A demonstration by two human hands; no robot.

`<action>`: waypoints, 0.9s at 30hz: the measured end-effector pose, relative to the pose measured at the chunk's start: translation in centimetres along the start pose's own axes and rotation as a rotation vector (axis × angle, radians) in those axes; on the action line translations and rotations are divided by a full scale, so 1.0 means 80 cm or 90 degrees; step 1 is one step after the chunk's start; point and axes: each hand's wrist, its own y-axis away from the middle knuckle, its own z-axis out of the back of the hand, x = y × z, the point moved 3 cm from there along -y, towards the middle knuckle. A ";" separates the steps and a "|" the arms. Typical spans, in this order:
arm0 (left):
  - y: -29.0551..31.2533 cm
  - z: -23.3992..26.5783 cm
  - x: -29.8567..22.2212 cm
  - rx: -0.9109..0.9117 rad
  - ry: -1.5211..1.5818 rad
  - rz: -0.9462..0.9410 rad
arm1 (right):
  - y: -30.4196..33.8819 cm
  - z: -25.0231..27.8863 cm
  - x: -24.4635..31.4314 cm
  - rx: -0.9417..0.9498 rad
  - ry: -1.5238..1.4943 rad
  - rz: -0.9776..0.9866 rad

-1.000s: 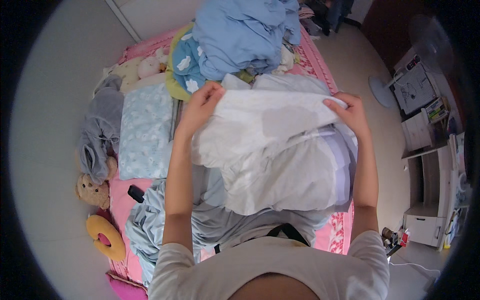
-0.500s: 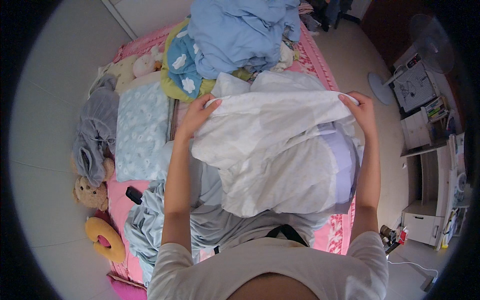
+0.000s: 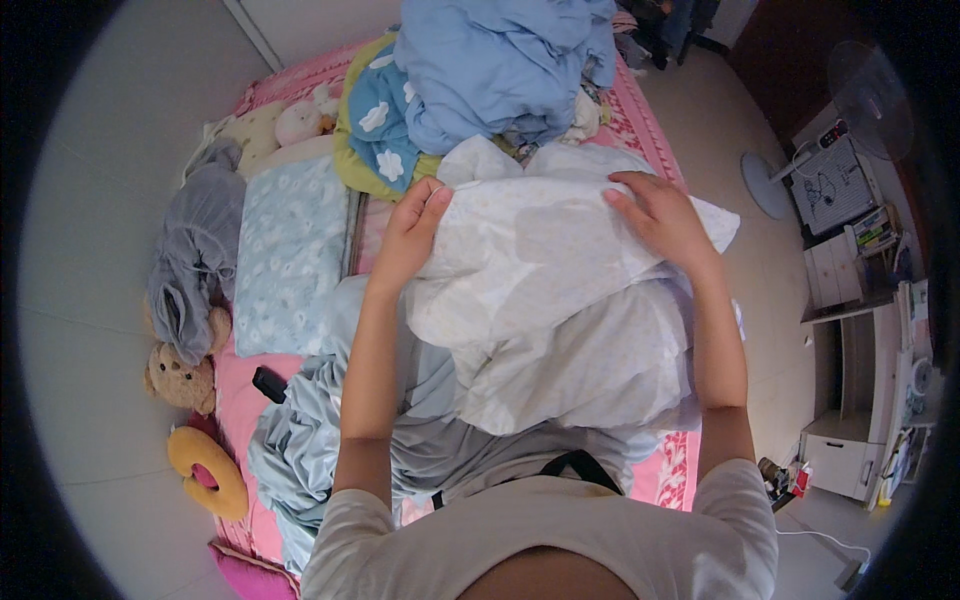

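Head view, looking down on a bed: a white cloth (image 3: 530, 300) occupies the centre of the frame, between the person's forearms, its folds hanging over the bedding. The left hand (image 3: 408, 228) pinches its upper left edge between thumb and fingers. The right hand (image 3: 668, 222) lies over the upper edge farther right, thumb and fingertips slightly parted; from where I stand I cannot tell whether they pinch the fabric. A loose corner of the cloth juts out to the right of this hand. Crumpled grey-blue bedding (image 3: 295, 430) spreads below and to the left, with a small black object (image 3: 269, 384) at its edge on the pink bed sheet (image 3: 240, 385). Left of the left forearm lies a pale blue patterned pillow (image 3: 290, 255); alongside it, a grey fabric item (image 3: 195, 250) rests above a brown teddy bear (image 3: 182, 378). Lower still are a yellow curved neck pillow (image 3: 185, 462) and, at lower left, a magenta cushion (image 3: 250, 575). At top centre, a heaped blue quilt (image 3: 495, 75) overlaps a cloud-patterned cloth (image 3: 375, 120) with a green border. Right side: a standing fan (image 3: 765, 188) and a white cabinet (image 3: 838, 466).
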 end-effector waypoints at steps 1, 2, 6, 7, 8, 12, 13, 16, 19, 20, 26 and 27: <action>0.002 -0.001 -0.004 -0.005 0.015 -0.003 | -0.004 -0.008 0.011 0.027 -0.007 -0.017; 0.006 -0.004 -0.011 -0.005 0.014 0.019 | -0.006 -0.014 0.021 0.054 -0.013 -0.034; 0.010 -0.016 -0.055 0.002 -0.003 0.042 | -0.014 -0.018 0.058 0.071 -0.133 -0.004; 0.008 -0.020 -0.061 0.007 -0.009 0.032 | -0.015 -0.016 0.063 0.055 -0.135 0.014; 0.002 -0.024 -0.066 0.019 -0.041 0.004 | -0.015 -0.012 0.070 0.039 -0.136 0.031; -0.016 -0.063 -0.088 0.063 -0.121 -0.110 | -0.011 0.005 0.077 0.076 -0.174 -0.074; -0.018 -0.076 -0.093 0.076 -0.129 -0.139 | -0.006 0.010 0.069 0.022 -0.213 -0.079; -0.023 -0.101 -0.073 0.148 -0.146 -0.189 | 0.023 0.037 0.021 -0.109 -0.322 -0.084; -0.025 -0.092 -0.039 0.131 -0.322 -0.193 | 0.063 0.073 -0.019 -0.137 -0.352 -0.101; -0.027 -0.077 -0.014 0.079 -0.427 -0.261 | 0.078 0.080 -0.036 -0.183 -0.341 -0.132; -0.019 -0.025 0.111 0.183 -0.099 0.107 | 0.128 0.088 -0.106 -0.334 -0.381 -0.210; -0.017 -0.031 0.114 0.200 -0.068 0.104 | 0.129 0.086 -0.109 -0.353 -0.396 -0.219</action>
